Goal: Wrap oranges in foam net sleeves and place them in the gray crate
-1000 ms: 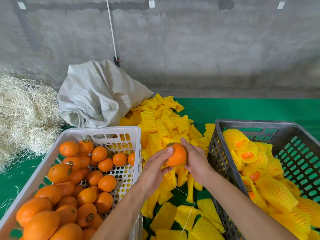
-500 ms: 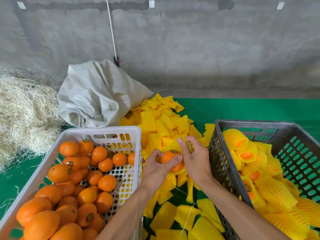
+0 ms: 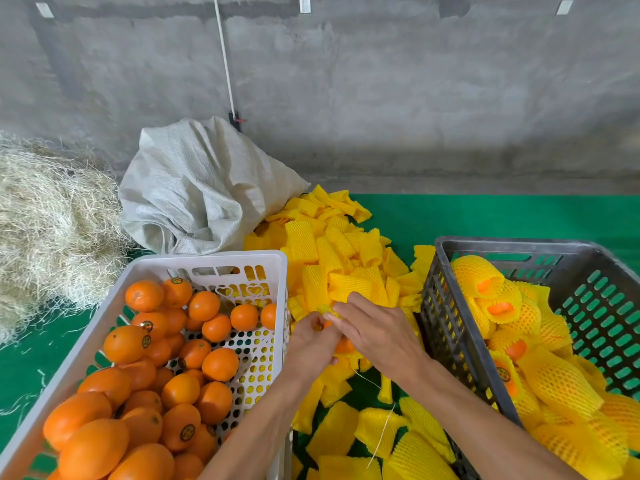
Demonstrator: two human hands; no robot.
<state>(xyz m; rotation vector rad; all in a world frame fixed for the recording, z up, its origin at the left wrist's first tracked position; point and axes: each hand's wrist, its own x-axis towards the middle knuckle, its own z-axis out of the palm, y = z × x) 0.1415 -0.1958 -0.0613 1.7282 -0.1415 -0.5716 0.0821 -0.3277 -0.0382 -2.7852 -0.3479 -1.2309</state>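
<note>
We've got both hands low over the sleeve pile: our left hand [image 3: 313,341] and right hand [image 3: 375,332] pinch a foam net sleeve [image 3: 327,310] around one orange [image 3: 344,346], stretching it on. Left of the grip, the white crate [image 3: 207,263] holds bare oranges; right, the gray crate [image 3: 519,249] holds wrapped ones.

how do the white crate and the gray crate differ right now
The white crate holds bare oranges; the gray crate holds oranges already in yellow foam sleeves. The white one sits left of the hands, the gray one right. Both are perforated plastic on the green mat.
</note>
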